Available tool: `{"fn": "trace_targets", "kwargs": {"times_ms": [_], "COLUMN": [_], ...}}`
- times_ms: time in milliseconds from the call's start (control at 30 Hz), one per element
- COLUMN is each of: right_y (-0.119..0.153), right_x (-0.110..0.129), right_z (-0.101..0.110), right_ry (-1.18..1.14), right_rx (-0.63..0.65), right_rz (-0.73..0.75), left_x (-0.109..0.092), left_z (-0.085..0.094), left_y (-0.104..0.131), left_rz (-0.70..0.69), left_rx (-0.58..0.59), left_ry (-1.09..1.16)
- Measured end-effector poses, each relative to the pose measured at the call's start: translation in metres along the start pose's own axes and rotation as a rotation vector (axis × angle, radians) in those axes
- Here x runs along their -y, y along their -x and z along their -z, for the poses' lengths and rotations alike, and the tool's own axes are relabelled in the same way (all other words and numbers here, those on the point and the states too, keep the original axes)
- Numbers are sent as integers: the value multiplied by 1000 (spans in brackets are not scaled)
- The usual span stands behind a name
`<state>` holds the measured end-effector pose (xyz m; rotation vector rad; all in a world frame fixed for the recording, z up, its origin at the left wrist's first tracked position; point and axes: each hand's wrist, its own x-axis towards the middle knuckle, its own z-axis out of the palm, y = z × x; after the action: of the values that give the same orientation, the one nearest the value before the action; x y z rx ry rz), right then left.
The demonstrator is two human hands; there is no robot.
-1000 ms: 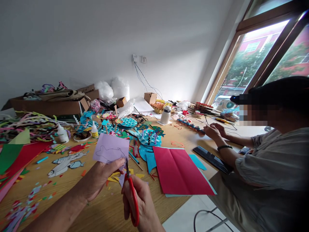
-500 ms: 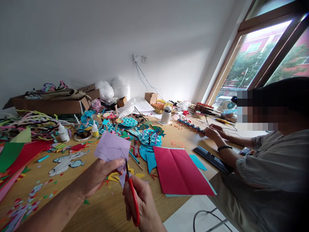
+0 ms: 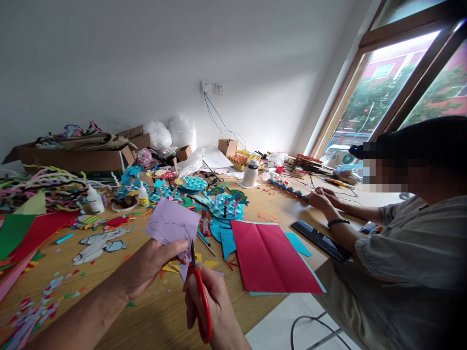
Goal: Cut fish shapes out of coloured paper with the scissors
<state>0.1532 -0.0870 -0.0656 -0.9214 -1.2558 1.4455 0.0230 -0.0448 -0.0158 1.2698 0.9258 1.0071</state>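
Observation:
A piece of purple paper (image 3: 171, 218) with a fish-like outline drawn on it is pinched between the thumb and fingers of my left hand (image 3: 155, 267). My right hand (image 3: 213, 306) grips red-handled scissors (image 3: 203, 306), their blades at the paper's lower right edge, close to my left thumb. Below the paper, purple and yellow scraps (image 3: 208, 264) lie on the wooden table (image 3: 153, 321). Cut-out paper fish (image 3: 98, 248) in grey and white rest to the left of my left hand.
Red paper (image 3: 273, 257) lies at the right edge, near a black phone (image 3: 321, 240). A co-worker (image 3: 401, 243) sits on the right, hands over the table. Glue bottles (image 3: 95, 200), blue paper crafts (image 3: 226, 208), pipe cleaners (image 3: 47, 187) and a cardboard box (image 3: 73, 163) stand farther back.
The purple paper has shifted slightly right and tilted a little in my left hand. The scissors stay at its edge, with their blades a bit more upright.

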Motion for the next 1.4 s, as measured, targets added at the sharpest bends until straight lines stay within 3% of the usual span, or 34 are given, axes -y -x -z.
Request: {"fn": "trace_targets", "kwargs": {"times_ms": [533, 1400], "right_y": [2, 3], "right_x": [0, -8], "right_z": [2, 6], "right_ry": [8, 55], "right_rx": [26, 24], "right_rz": [49, 58], "left_x": [0, -3], "left_z": [-2, 1], "left_y": [2, 1], "left_rz": [43, 52], "left_rx": [7, 65], "left_ry": [140, 57]}}
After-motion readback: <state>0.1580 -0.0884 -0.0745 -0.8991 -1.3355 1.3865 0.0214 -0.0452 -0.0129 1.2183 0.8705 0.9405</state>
